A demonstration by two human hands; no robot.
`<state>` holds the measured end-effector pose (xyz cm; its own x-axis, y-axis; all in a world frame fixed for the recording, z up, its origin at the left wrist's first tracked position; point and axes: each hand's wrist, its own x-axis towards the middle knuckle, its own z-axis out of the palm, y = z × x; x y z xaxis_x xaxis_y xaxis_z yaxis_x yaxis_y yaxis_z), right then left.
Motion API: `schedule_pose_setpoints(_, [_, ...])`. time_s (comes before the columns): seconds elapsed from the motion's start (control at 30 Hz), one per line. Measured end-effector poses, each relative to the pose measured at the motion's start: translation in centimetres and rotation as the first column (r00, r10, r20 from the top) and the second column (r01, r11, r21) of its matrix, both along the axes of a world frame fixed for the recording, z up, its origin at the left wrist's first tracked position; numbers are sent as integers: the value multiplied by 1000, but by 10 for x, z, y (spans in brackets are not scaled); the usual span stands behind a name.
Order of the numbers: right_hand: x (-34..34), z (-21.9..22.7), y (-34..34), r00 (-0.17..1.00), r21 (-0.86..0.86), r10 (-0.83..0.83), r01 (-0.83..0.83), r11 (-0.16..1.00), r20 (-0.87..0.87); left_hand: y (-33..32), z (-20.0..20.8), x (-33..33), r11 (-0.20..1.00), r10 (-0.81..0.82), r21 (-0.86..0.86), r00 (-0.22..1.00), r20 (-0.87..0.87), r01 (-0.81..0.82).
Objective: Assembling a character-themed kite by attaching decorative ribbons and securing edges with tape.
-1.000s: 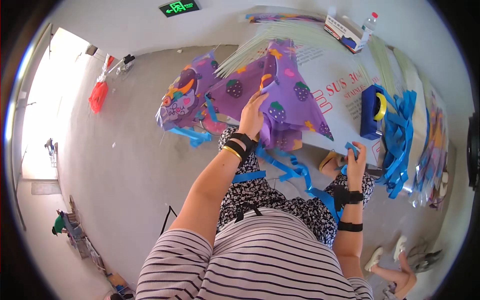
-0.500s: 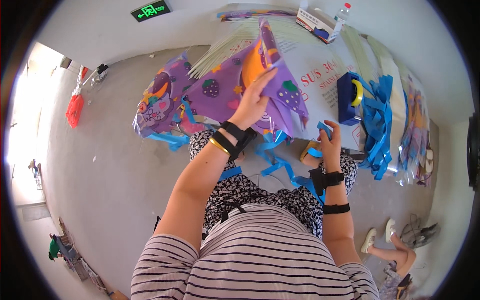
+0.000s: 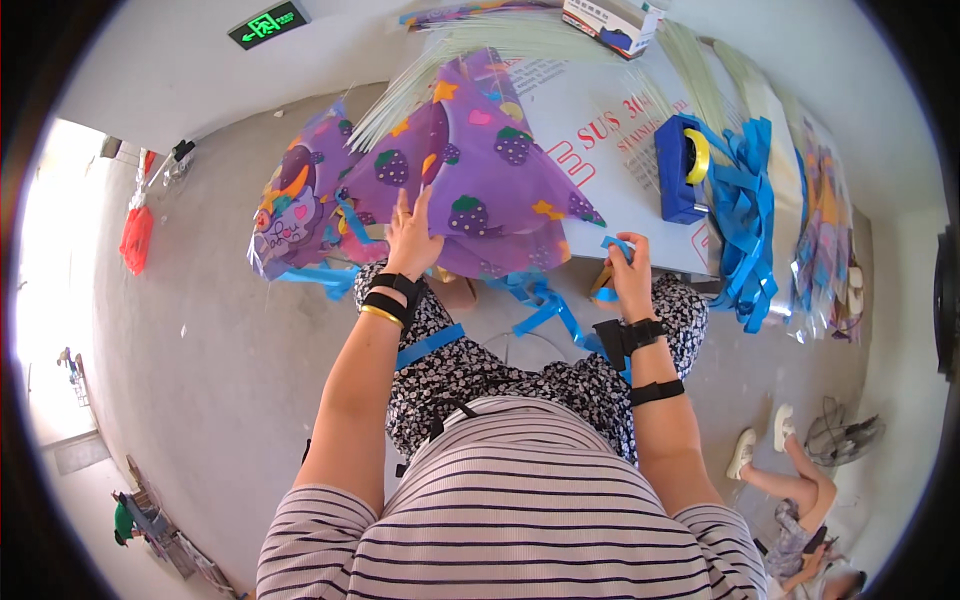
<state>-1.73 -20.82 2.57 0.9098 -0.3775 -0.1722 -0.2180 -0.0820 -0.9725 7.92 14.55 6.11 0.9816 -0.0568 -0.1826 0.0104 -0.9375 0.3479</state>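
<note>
A purple kite sheet (image 3: 500, 185) printed with berries, stars and hearts lies spread over the near part of the table. My left hand (image 3: 412, 238) rests on its near left edge, fingers spread out and gripping nothing. Just off the sheet's right corner, my right hand (image 3: 630, 272) pinches the end of a blue ribbon (image 3: 612, 243) between thumb and fingers. More blue ribbon (image 3: 545, 308) hangs below the table edge, above my lap. Another printed sheet (image 3: 296, 205), in clear plastic, hangs at the table's left end.
Right of the sheet stands a blue tape dispenser (image 3: 676, 180) with a yellow roll, beside a heap of blue ribbons (image 3: 750, 220). Thin pale rods (image 3: 400, 105) lie behind the sheet, and a white box (image 3: 610, 25) stands at the back. A person's legs (image 3: 800, 485) and a fan (image 3: 842, 435) are at lower right.
The sheet, lifted and folded before, now lies flatter and spread out. My left hand has moved left and nearer, onto its edge. My right hand keeps the ribbon end and has shifted slightly left.
</note>
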Motion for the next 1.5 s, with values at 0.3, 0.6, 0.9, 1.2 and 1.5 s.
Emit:
schedule_pose_setpoints(0.3, [-1, 42, 32, 991, 376, 131, -108, 920, -37, -124, -6, -55, 371, -293, -917, 917, -269, -150])
schedule_pose_setpoints(0.6, [-13, 9, 44, 984, 337, 135, -88, 937, -119, -140, -19, -36, 548, -206, -836, 962, -179, -38])
schedule_pose_setpoints(0.9, [21, -20, 39, 990, 64, 143, -142, 988, -7, -149, -37, 5, 749, -176, -637, 982, 72, 182])
schedule_pose_setpoints(1.2, [51, -34, 36, 999, 57, 34, -35, 998, 26, -148, -48, -12, 824, -464, -183, 824, 325, 536])
schedule_pose_setpoints(1.5, [53, -47, 38, 999, -36, -1, -1, 999, -52, -149, -53, -12, 824, -511, -134, 825, 241, 550])
